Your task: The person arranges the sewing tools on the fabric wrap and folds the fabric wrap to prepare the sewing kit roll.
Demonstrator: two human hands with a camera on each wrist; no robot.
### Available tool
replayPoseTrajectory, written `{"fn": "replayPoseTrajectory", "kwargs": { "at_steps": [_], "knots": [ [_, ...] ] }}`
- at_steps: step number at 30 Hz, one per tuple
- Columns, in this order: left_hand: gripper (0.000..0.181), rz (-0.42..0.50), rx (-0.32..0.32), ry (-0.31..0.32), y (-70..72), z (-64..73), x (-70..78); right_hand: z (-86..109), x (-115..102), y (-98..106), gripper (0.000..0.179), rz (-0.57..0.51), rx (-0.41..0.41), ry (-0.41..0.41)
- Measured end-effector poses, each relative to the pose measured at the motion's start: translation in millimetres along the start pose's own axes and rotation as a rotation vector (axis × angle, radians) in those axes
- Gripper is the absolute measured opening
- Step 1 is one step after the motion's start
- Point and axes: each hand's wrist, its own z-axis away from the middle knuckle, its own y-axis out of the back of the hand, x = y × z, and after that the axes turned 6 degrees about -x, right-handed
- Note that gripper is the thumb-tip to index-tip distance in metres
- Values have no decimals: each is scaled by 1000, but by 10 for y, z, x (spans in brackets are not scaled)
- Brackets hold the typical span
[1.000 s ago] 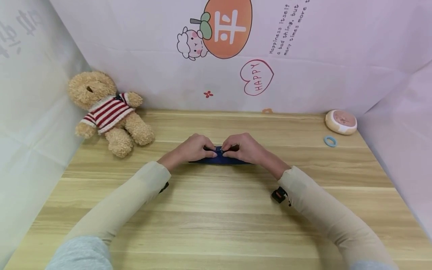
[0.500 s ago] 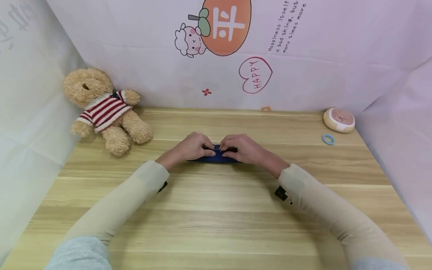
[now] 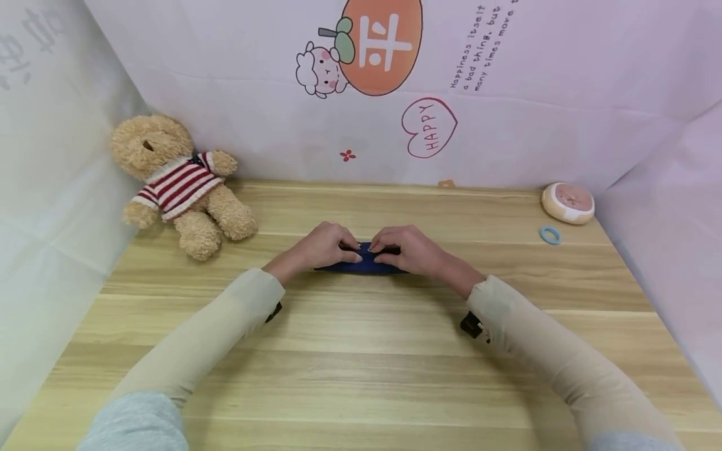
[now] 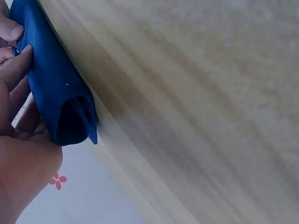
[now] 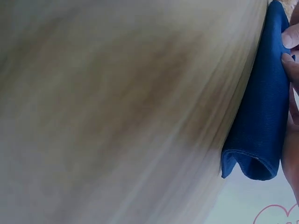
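Observation:
A dark blue fabric piece (image 3: 361, 267), folded into a loose roll, lies crosswise near the middle of the wooden table. Its hollow end shows in the left wrist view, where the ribbed blue cloth (image 4: 53, 74) curls over beside the tabletop. My left hand (image 3: 326, 244) pinches the upper edge between thumb and fingers, left of its centre. Close beside it, my right hand (image 3: 413, 249) pinches the same edge, the fingertips nearly meeting. The roll's other hollow end appears in the right wrist view, below the blue cloth (image 5: 261, 107) along my right fingers. Both palms hide part of the roll.
A teddy bear (image 3: 183, 188) in a striped sweater leans at the back left. At the back right are a round cream-and-pink object (image 3: 568, 203) and a light blue ring (image 3: 549, 235). A printed white cloth wall (image 3: 254, 119) rises behind the table.
The head view shifts slightly. Both hands keep pinching the blue fabric roll at nearly the same spot, with only small finger movement.

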Motion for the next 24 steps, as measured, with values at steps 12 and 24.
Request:
{"fn": "replayPoseTrajectory", "kwargs": {
  "at_steps": [12, 24],
  "knots": [
    [31, 41, -7, 44, -9, -10, -29, -27, 17, 12, 15, -76, -3, -61],
    [22, 136, 39, 51, 46, 59, -31, 0, 8, 31, 14, -80, 20, -96]
  ]
}}
